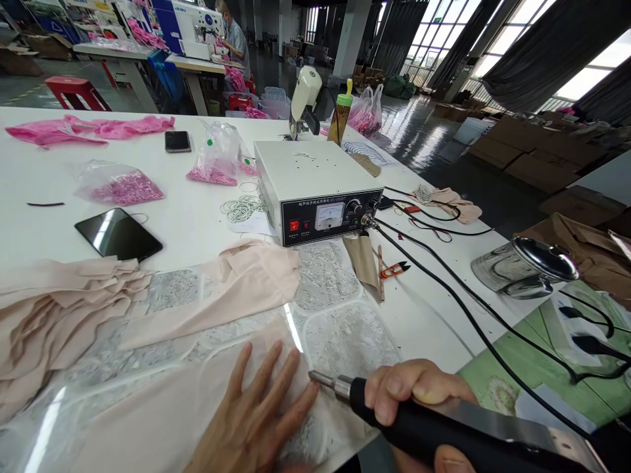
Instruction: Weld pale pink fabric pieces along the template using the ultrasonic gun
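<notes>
My left hand [261,407] lies flat with fingers spread on a thin beige fabric piece [148,420]. The fabric rests on a clear plastic sheet with grey patterned panels [340,335]. In my right hand [414,394] is a black handheld ultrasonic welding tool [444,427], gripped around its body. Its metal tip points left and meets the fabric close beside my left index finger. Beyond the hands, another beige fabric piece [236,282] lies loosely folded. A layered stack of beige fabric [59,322] is at the left.
A white ultrasonic welder box [320,177] stands ahead, with black cables [458,302] running right. Thread snips [394,270], a steel mug [517,266], a tablet [118,233], a phone [177,141] and bags of pink pieces [121,184] are around it. Someone [234,39] sits at a far sewing machine.
</notes>
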`<state>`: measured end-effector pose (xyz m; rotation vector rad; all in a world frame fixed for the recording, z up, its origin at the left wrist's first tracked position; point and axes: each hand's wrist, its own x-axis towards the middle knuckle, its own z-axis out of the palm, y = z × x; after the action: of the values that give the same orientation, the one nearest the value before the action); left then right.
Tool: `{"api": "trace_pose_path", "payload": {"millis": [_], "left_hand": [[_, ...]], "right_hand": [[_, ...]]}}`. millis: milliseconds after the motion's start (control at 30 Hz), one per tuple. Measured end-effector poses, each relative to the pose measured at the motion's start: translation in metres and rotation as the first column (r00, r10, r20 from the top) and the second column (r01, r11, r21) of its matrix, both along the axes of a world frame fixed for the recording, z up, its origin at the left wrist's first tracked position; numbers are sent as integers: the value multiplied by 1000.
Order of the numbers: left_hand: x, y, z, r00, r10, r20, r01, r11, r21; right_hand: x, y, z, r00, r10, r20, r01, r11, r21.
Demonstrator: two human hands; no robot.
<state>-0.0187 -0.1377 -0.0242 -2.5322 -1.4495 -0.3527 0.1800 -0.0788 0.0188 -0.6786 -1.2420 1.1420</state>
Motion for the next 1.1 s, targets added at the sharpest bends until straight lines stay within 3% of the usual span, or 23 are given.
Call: {"api": "trace_pose_path", "payload": {"millis": [167,467,700,1100], "left_hand": [[2,-3,-7,1000,28,5,-28,1000,-4],[1,-1,-11,999,1,33,-2,999,39],[0,0,-11,1000,2,28,-4,999,53],[-1,0,-11,1000,-3,18,2,999,42]], "right_hand": [[-9,2,9,993,-93,-75,92,996,-8],[-8,8,7,993,-11,-114,17,999,49],[-19,13,12,987,-139,-83,146,985,90],[-9,15,2,997,10,-75,-3,995,96]]}}
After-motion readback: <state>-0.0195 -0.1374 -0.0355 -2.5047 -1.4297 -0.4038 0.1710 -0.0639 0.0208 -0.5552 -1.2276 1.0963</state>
